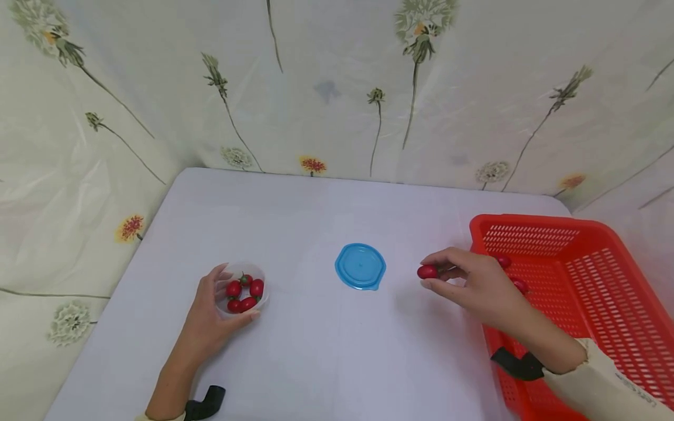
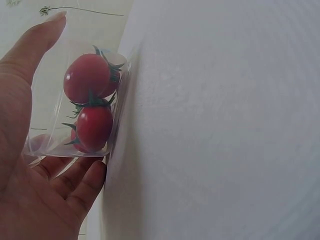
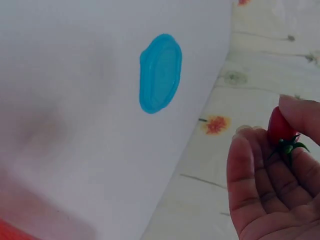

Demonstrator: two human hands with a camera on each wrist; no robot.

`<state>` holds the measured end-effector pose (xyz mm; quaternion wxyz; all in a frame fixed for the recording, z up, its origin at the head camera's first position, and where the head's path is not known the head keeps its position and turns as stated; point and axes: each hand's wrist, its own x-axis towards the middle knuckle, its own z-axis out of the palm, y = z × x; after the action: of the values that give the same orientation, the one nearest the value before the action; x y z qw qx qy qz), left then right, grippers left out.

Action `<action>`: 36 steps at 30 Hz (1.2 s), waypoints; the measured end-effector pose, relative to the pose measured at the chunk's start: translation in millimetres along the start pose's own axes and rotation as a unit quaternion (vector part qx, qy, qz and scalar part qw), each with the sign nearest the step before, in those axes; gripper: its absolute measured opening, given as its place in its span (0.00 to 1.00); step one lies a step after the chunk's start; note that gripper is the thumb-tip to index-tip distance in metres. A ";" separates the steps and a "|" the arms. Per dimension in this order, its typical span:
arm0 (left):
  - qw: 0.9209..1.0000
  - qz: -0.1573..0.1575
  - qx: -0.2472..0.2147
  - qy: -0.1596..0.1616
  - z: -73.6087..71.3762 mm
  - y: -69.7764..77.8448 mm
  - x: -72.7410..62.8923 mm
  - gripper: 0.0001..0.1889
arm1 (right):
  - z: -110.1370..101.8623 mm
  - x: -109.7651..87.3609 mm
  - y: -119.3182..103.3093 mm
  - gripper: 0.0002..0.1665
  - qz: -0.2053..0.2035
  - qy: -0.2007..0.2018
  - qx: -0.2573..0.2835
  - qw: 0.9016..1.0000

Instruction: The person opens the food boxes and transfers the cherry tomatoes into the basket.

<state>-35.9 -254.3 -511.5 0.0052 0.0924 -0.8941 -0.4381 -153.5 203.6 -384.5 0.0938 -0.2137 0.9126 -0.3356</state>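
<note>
My left hand [image 1: 210, 318] curls round a clear plastic cup [image 1: 266, 292] that stands on the table at the left. Several red cherry tomatoes [image 1: 248, 304] with green stems lie inside the cup; the left wrist view shows the tomatoes [image 2: 95, 127] through its wall. Between thumb and fingers, my right hand [image 1: 476, 286] pinches a single cherry tomato [image 1: 427, 272] above the table, beside the red basket's left rim. Its green stem end faces the palm in the right wrist view, where the tomato [image 3: 281, 125] shows clearly.
A blue lid [image 1: 360, 266] lies flat on the white table [image 1: 316, 222] between the hands. The red plastic basket [image 1: 574, 263] at the right holds more tomatoes [image 1: 519, 285], partly hidden by the right hand. Flower-patterned sheeting [image 1: 326, 88] hangs behind the table.
</note>
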 end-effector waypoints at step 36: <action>1.000 0.007 -0.010 0.002 0.7 -2.8 -0.1 0.59 | -54.7 -61.4 108.0 0.34 0.166 0.068 -0.088 0.980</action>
<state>-35.4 -255.4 -514.1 0.0110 0.0868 -0.8903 -0.4468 -151.3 336.5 -411.8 0.0671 -0.0431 0.9656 -0.2474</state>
